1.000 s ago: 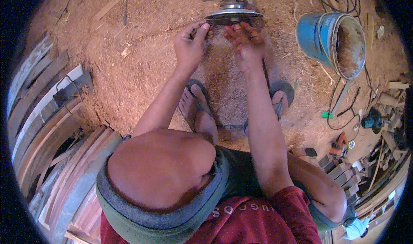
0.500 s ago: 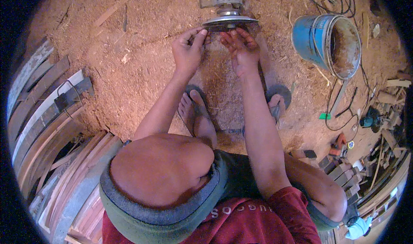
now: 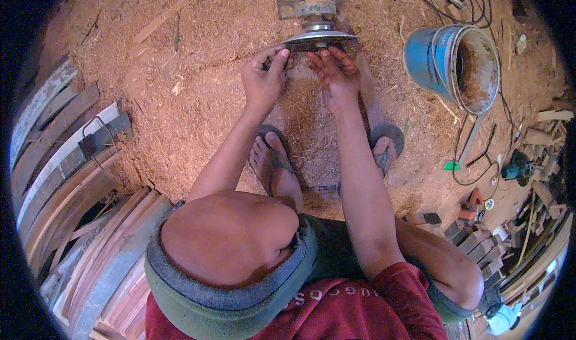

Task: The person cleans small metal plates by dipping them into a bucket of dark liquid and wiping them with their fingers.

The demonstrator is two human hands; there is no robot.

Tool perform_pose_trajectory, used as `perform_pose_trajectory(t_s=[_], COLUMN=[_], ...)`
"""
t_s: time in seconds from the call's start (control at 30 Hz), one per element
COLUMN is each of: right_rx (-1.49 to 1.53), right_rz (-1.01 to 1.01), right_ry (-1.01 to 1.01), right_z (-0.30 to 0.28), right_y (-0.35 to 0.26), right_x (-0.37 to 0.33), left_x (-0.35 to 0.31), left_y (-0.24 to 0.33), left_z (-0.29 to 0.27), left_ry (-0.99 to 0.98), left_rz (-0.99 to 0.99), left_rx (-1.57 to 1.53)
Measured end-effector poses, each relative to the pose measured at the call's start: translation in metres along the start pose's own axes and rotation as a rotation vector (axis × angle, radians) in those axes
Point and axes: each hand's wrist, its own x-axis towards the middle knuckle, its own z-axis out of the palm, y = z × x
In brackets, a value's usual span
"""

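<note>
A round metal disc (image 3: 320, 37) is fixed on the shaft of a dusty motor-like machine (image 3: 312, 5) at the top. My left hand (image 3: 264, 79) is closed at the disc's left edge, thumb and fingertips pinched together against the rim. At the disc's middle, a small nut (image 3: 322, 45) sticks out toward me. My right hand (image 3: 337, 79) has its palm turned up under it, with curled fingers and the thumb tip touching the nut. The disc's underside hides some of the fingertips.
A blue bucket (image 3: 427, 59) lies tipped at the right, beside black cables (image 3: 480, 10). Curved wood pieces (image 3: 54, 160) are stacked at the left. Wood offcuts (image 3: 543, 178) and an orange tool (image 3: 472, 205) lie at the right. Sawdust covers the floor (image 3: 198, 100). My feet (image 3: 273, 160) are below the disc.
The view has shifted slightly, so the machine and bucket sit a little lower in the picture. Both hands stay at the disc, with only small finger movement.
</note>
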Motion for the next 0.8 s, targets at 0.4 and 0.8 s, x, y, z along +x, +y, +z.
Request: perform_pose_trajectory(t_s=[0.4,0.8], right_rx=[0.016,0.012], right_rz=[-0.001,-0.011], right_ry=[0.006,0.015], right_z=[0.0,-0.004], right_y=[0.001,0.003], right_x=[-0.002,0.001], left_x=[0.002,0.003], left_y=[-0.002,0.003], left_z=[-0.002,0.0], left_ry=[-0.013,-0.007], left_rz=[0.028,0.093], left_rx=[0.004,0.132])
